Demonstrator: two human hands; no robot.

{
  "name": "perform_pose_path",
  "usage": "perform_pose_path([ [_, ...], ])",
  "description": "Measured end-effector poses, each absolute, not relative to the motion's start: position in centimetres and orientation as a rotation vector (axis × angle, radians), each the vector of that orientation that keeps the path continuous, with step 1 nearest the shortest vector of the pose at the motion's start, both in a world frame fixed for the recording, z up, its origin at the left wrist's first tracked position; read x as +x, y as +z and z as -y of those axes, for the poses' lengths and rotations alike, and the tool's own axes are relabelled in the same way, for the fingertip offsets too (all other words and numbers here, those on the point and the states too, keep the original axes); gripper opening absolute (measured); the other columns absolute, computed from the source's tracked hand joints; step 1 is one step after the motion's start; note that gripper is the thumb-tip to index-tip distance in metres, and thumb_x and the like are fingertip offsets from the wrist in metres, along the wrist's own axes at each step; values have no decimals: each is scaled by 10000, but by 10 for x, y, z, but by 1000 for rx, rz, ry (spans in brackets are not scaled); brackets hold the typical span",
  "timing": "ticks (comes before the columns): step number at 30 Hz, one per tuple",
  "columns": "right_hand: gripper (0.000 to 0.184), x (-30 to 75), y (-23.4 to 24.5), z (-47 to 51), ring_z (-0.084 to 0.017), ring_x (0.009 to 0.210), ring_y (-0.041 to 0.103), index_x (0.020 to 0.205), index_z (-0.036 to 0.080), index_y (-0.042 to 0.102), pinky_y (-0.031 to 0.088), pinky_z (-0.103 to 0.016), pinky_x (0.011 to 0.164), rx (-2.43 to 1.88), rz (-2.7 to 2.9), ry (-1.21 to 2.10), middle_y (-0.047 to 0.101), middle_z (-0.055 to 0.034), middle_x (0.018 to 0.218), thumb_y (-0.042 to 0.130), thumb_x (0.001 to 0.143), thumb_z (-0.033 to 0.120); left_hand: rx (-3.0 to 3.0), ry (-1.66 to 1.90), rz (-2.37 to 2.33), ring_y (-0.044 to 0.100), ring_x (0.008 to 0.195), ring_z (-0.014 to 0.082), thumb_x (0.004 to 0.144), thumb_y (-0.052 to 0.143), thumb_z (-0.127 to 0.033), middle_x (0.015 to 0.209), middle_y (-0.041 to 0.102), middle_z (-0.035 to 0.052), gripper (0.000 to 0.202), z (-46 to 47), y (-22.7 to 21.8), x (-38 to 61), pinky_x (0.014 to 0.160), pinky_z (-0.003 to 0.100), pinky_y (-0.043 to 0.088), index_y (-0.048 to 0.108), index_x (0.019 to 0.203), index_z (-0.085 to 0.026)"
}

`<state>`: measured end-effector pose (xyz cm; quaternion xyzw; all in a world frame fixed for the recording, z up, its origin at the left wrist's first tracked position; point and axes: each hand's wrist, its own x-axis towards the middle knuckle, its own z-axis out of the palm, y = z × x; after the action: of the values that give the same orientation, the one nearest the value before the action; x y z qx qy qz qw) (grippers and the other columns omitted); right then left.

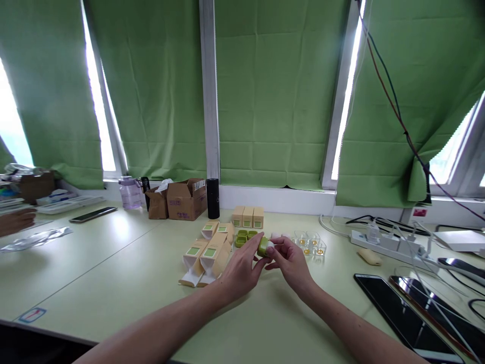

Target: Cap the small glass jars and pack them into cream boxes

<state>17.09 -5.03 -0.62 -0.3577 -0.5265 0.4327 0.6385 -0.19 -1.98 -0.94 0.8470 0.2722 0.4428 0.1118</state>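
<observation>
- The left hand point(242, 265) has its thumb and fingers closed around the green-capped end of a small jar point(264, 246).
- The right hand point(290, 260) pinches the jar's white end, fingers closed on it.
- The jar sits between both hands, just above the table point(113, 263), near its middle.
- Just beyond lie loose green caps point(244, 236) and, to their right, clear cups point(310, 242).
- Left of the hands lie open beige boxes point(206, 255); farther back stand three upright boxes point(248, 216).
- At the far left edge rests another person's hand point(15, 221).
</observation>
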Motion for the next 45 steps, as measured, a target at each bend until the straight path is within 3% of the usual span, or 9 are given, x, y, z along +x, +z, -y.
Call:
perform_pose_path([
  [3,517,170,-4,52,-191,673,695,967,204,637,653,-367,589,-814,1205,985,666,9,706,843,722,610,2463,1293,-748,638,1262,301,1009,545,-281,1535,519,154,618,22,-9,-1,986,440,601,334,1589,-255],
  [9,499,168,-4,53,-183,650,697,959,213,606,624,-311,521,-793,1214,992,660,21,692,839,740,596,2481,1299,-723,720,1052,262,1014,534,-273,1437,598,163,622,27,-6,0,1001,471,585,319,1597,-255],
  [14,539,166,-8,51,-177,600,687,915,221,549,625,-318,499,-803,1193,1038,673,24,670,857,704,610,2506,1277,-706,682,1148,290,1009,535,-268,1484,556,173,634,27,-6,-1,1033,487,554,304,1599,-246],
  [17,541,166,-11,50,-166,582,668,910,222,527,625,-321,497,-824,1204,1031,661,34,658,848,713,610,2476,1242,-710,662,1157,281,1015,516,-269,1398,609,166,604,28,-5,-3,1056,500,520,307,1581,-231],
  [20,488,168,-11,51,-154,584,649,933,217,530,628,-328,514,-851,1266,982,650,30,694,792,786,601,2351,1180,-692,675,1011,235,1028,506,-317,1263,651,148,540,29,-1,-4,955,448,555,335,1531,-217],
  [25,340,175,-5,59,-198,791,668,1066,209,613,610,-310,563,-966,1529,588,673,-68,957,723,883,473,1958,1123,-582,607,821,173,1012,544,-477,1025,630,86,521,20,4,-3,721,317,529,406,1427,-194],
  [29,401,179,-4,64,-192,847,665,1299,258,578,616,-317,605,-989,1745,144,596,-121,1278,667,910,297,1757,1006,-487,544,714,128,956,625,-534,943,599,48,563,15,6,-2,651,282,466,486,1364,-172],
  [36,276,183,-11,59,-239,1011,727,1233,245,577,631,-318,693,-944,1945,-220,685,-118,1276,553,963,195,1649,896,-407,532,651,115,901,706,-535,806,588,10,587,13,-1,0,648,287,444,582,1326,-148],
  [45,359,182,-11,58,-264,1161,705,1354,232,524,650,-377,827,-901,1985,-331,695,-133,1306,522,997,192,1595,935,-423,601,841,174,889,723,-507,1113,639,109,513,21,7,1,723,328,512,642,1276,-180],
])
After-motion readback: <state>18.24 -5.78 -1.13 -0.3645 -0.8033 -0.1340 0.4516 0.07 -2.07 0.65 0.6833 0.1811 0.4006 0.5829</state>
